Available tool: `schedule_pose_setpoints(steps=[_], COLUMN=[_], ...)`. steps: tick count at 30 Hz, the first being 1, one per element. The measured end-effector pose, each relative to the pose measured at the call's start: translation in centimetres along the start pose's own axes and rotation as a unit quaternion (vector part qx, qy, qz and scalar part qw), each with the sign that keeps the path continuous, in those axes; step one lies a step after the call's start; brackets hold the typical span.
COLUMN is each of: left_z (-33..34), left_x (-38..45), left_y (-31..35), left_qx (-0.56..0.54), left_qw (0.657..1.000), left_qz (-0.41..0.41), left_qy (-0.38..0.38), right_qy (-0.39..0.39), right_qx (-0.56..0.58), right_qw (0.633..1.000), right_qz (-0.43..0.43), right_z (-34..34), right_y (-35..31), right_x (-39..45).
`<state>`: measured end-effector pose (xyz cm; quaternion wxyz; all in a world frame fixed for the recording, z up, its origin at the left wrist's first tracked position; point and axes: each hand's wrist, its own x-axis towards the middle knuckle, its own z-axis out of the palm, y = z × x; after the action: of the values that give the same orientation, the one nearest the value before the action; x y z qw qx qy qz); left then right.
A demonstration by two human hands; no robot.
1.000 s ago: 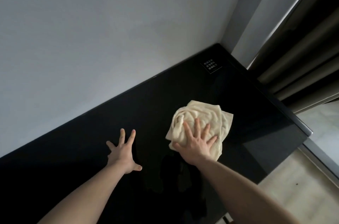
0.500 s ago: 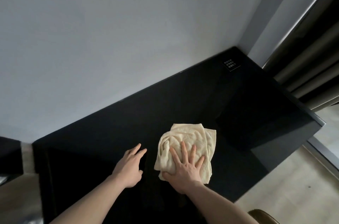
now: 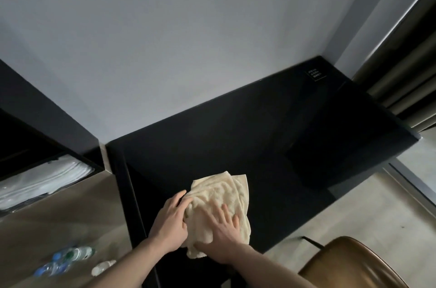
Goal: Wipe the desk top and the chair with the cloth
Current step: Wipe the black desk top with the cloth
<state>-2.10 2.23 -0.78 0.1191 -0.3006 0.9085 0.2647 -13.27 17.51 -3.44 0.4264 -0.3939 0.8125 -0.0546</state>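
Two clear plastic water bottles with blue caps (image 3: pixel 63 261) lay on the brownish side counter (image 3: pixel 59 224) at far left, under a dark shelf holding folded white linens (image 3: pixel 42 181). Next over, the left hand (image 3: pixel 171 219) sat at the left edge of the crumpled cream terry cloth (image 3: pixel 226 200), fingers curled into the fabric and pinching it. That cloth was lying on the glossy black bench (image 3: pixel 259 134), near its front edge. Right hand (image 3: pixel 223 232) was flat on top of the cloth, fingers spread. Small black sign with white lettering (image 3: pixel 315 74) sat way back in the far corner. Brown leather chair (image 3: pixel 354 264) poked in bottom right.
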Motion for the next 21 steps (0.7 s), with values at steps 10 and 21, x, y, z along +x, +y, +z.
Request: schedule_pose_setpoints(steps=[10,21], left_z=[4.2,10.0], left_x=[2.0,-3.7], left_y=[6.1,3.7], left_qx=[0.113,0.191], left_qw=[0.976,0.977], left_qz=[0.018,0.016], left_qy=[-0.185,-0.096], right_qy=[0.130,0.143], right_qx=[0.120,0.195], right_qw=[0.972,0.948], right_qz=[0.155,0.207], right_z=[1.1,8.3], right_y=[10.9,16.5], right_x=[-10.4,-21.4])
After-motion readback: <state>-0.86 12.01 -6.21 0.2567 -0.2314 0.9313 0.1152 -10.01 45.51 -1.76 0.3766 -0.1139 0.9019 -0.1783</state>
